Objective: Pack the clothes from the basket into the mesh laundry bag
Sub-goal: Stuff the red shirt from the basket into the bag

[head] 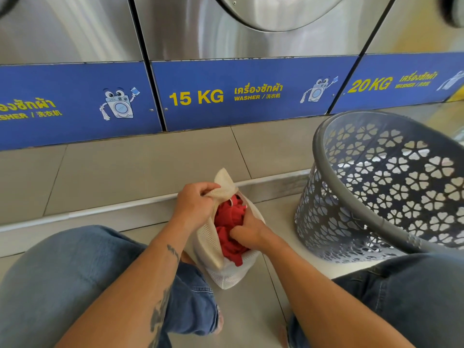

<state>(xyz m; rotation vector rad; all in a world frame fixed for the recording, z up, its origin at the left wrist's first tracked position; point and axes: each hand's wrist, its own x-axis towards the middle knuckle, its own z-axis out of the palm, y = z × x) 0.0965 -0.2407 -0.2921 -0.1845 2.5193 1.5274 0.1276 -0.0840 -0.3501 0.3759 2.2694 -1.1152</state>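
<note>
The mesh laundry bag (226, 257) stands on the tiled floor (140, 169) between the person's knees, with its mouth open upward and red clothes (229, 229) bunched inside it. The left hand (194, 204) holds up the bag's cream rim, fingers (204, 188) pinching the mesh. The right hand (247, 231) is pushed into the bag, its fingers curled tight into the red clothes. To the right of the bag, well apart, a grey basket (391, 187) with heart-shaped cutouts is tipped with its opening toward the bag. Beyond the bag stands a washer (251, 94) marked 15 KG.
</note>
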